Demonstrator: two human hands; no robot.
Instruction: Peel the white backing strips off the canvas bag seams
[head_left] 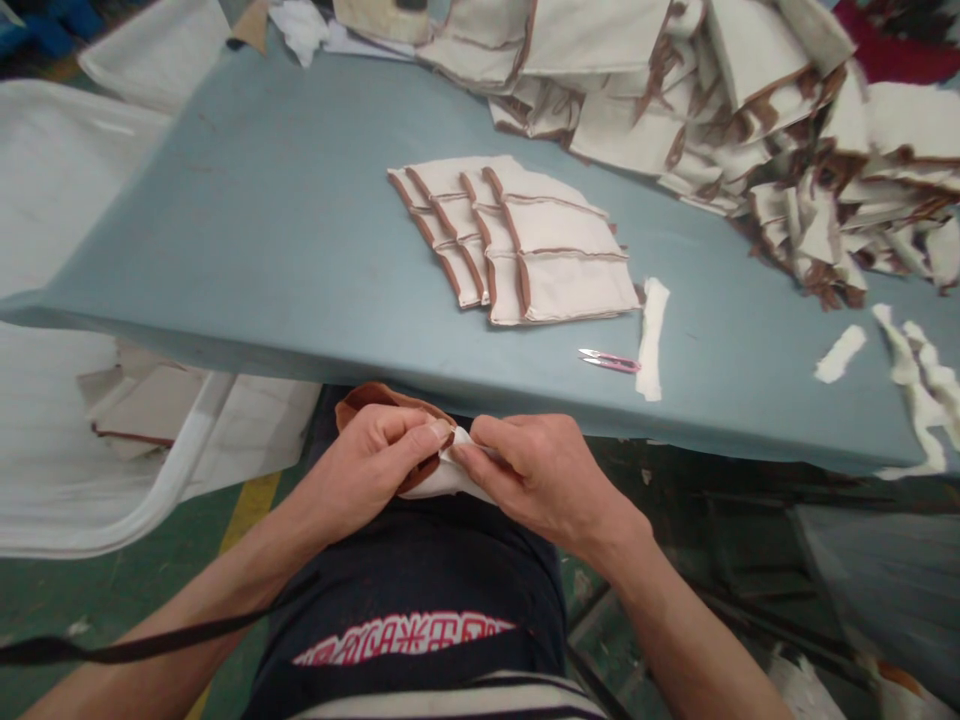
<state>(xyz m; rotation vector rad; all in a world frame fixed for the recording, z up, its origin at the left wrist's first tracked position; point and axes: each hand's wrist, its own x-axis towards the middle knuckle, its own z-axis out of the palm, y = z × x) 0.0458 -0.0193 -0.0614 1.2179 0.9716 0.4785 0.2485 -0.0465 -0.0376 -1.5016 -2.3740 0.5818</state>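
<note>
White-and-brown cloth is pinched between fingertips of left hand and right hand beside the bench's near edge; I'd hold it taut.

Wht tub at L of blue-gry tbl, yel stripe on grn flr.

Through the head camera I see a blue-grey surface carrying overlapping cream pieces with brown edges. Near its front edge lie pink-handled snips, just beside a white strip; farther right are other white strips, a cream-and-brown heap behind.
</note>
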